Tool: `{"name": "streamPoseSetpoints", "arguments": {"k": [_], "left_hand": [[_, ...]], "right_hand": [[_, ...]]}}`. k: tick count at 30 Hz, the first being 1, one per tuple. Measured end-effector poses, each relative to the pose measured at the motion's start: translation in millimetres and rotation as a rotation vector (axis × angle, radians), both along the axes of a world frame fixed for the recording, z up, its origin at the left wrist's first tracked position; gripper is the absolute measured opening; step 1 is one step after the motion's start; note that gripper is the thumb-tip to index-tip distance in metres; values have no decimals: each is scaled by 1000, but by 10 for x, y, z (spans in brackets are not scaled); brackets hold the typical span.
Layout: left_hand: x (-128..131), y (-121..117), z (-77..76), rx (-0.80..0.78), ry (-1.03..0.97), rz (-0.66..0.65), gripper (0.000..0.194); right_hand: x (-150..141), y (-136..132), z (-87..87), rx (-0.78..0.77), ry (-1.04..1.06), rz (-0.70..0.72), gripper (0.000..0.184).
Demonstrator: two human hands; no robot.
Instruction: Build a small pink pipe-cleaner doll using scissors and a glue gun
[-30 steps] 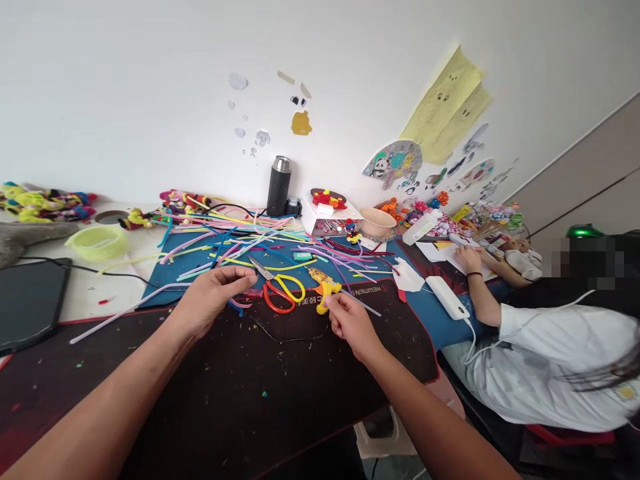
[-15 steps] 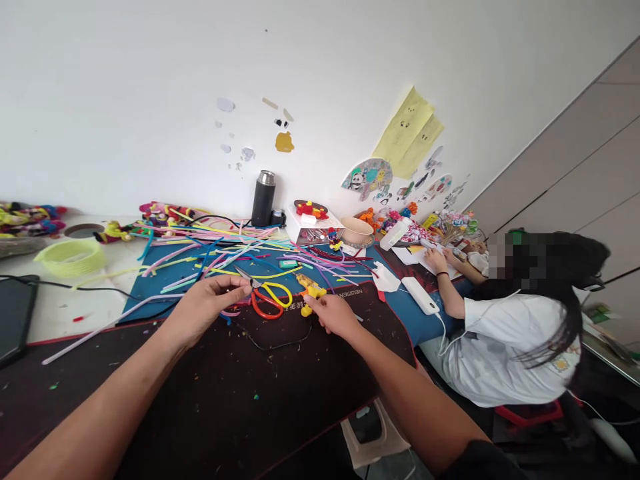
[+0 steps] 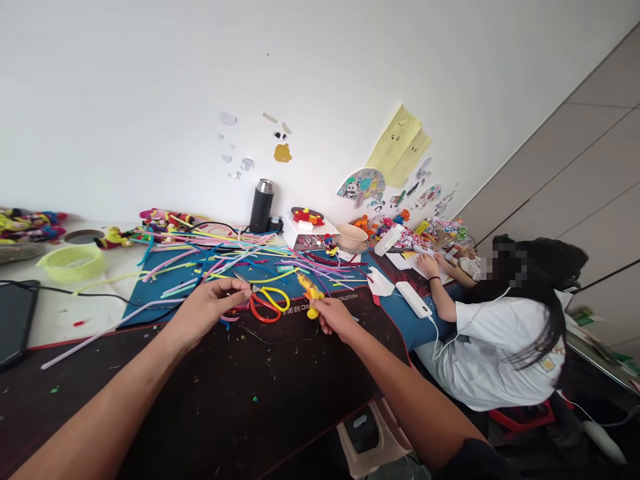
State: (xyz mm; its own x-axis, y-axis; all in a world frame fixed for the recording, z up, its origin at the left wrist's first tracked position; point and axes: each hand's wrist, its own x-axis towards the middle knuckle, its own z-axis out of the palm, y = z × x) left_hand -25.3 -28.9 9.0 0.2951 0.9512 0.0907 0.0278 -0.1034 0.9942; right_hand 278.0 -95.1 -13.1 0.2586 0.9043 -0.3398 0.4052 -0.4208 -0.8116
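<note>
My right hand (image 3: 336, 316) is closed around the handle of a small yellow hot glue gun (image 3: 311, 291), its narrow front end pointing away from me. A thin dark cord curves over the black mat (image 3: 225, 400) below it. Thumb and fingers of my left hand (image 3: 223, 300) are pinched together; whatever they hold is too small or hidden to make out. Right behind those fingertips are scissors (image 3: 267, 308) with one red and one yellow handle, partly covered by the hand. They seem to lie on the mat.
Many coloured pipe cleaners (image 3: 220, 250) spread across the blue mat. Behind stand a black thermos (image 3: 261, 208), a white box (image 3: 295, 233) and a beige bowl (image 3: 351, 237). A yellow-green coil (image 3: 73, 263) sits left. At right, a co-worker (image 3: 505, 347) works beside a white power strip (image 3: 413, 299).
The glue gun has turned in my right hand and tilted, its body now more in line with the fingers. My left hand stays nearly in place. The whole view has shifted slightly.
</note>
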Motion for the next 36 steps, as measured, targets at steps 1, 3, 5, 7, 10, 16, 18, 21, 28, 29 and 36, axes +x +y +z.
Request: {"name": "streamPoseSetpoints", "arguments": {"k": [1, 3, 5, 7, 10, 16, 18, 21, 28, 29, 36], "left_hand": [[-1, 2, -7, -3, -5, -3, 54], [-1, 8, -23, -13, -11, -16, 53], [0, 13, -38, -30, -9, -33, 52], [2, 15, -46, -43, 4, -41, 52], [9, 14, -50, -45, 26, -46, 51], [55, -1, -59, -113, 16, -46, 56], [75, -28, -44, -155, -32, -60, 54], [100, -91, 8, -221, -125, -106, 49], [115, -185, 93, -273, -266, -218, 44], [111, -182, 87, -277, -268, -212, 44], [58, -123, -4, -310, -312, -154, 41]], "right_hand": [[-2, -34, -10, 9, 44, -12, 41], [-14, -96, -34, 19, 128, -33, 40], [-36, -146, -54, 20, 201, -52, 39], [-63, -182, -60, 24, 259, -77, 40], [-98, -209, -44, 58, 316, -117, 42], [-179, -217, -6, 115, 411, -127, 46], [-229, -193, -5, 128, 475, -118, 47], [-348, -115, -16, 172, 650, -110, 46], [-822, 57, -48, 219, 724, -1, 44], [-889, 65, -38, 215, 713, 25, 45], [-1092, 133, 108, 220, 728, 70, 61]]}}
